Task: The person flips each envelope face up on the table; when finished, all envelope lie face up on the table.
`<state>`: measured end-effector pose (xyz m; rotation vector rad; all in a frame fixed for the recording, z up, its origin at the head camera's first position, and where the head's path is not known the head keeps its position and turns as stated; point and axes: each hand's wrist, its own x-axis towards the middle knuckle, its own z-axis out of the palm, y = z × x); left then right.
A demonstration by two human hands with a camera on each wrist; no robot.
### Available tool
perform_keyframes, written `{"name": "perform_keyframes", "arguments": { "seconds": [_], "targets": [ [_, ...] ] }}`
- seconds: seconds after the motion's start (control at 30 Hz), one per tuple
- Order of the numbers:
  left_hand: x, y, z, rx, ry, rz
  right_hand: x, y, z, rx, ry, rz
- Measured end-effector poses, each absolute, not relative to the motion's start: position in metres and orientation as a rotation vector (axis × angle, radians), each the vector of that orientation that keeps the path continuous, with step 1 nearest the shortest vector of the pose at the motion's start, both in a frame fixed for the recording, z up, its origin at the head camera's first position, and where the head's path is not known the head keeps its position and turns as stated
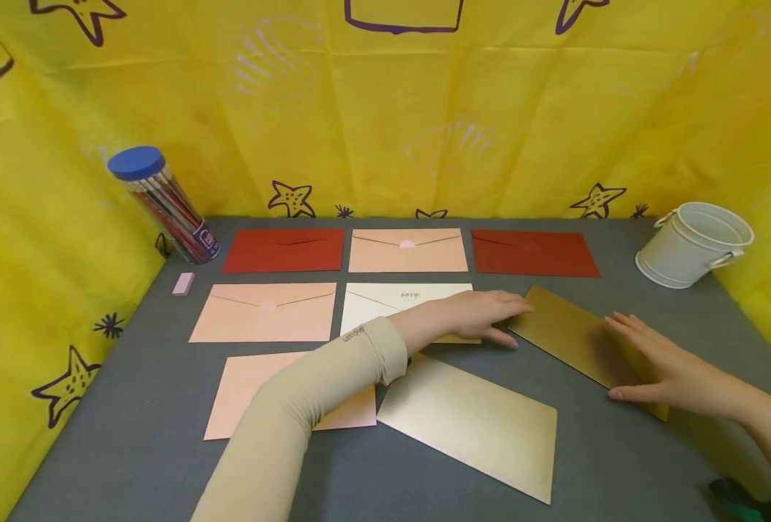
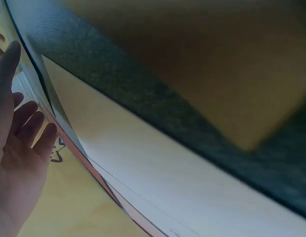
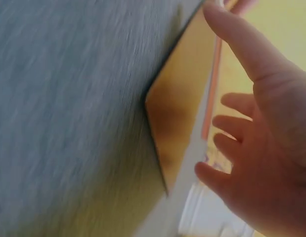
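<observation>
A gold envelope (image 1: 564, 330) lies slanted on the grey table, between my two hands. At its far left end is my left hand (image 1: 479, 316), fingers extended, with the forearm crossing a white envelope (image 1: 372, 308). My right hand (image 1: 662, 366) is spread over the near right end of the gold envelope, which also shows in the right wrist view (image 3: 177, 94). Neither hand grips anything; whether the fingertips touch the paper I cannot tell. Below the left wrist lies a pale gold envelope (image 1: 476, 428), also slanted.
Red envelopes (image 1: 283, 250) and a peach one (image 1: 407, 255) form the back row. Another peach envelope (image 1: 261, 319) and a pink one (image 1: 241, 395), partly under the left sleeve, lie left. A pencil tub (image 1: 170, 210) and eraser (image 1: 183, 283) stand far left; a white bucket (image 1: 679, 250) stands right.
</observation>
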<state>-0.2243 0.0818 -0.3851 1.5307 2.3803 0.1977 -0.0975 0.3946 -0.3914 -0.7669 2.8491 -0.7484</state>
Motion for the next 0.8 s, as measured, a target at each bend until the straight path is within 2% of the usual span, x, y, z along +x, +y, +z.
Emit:
{"name": "perform_keyframes", "arguments": {
  "seconds": [0.27, 0.8],
  "targets": [
    [-0.232, 0.094, -0.390, 1.496, 2.371, 0.105, -0.078, 0.425, -0.398, -0.631, 2.779, -0.726],
    [-0.235, 0.098, -0.398, 1.569, 2.412, 0.068, -0.077, 0.439, -0.404, -0.589, 2.883, -0.517]
  ]
}}
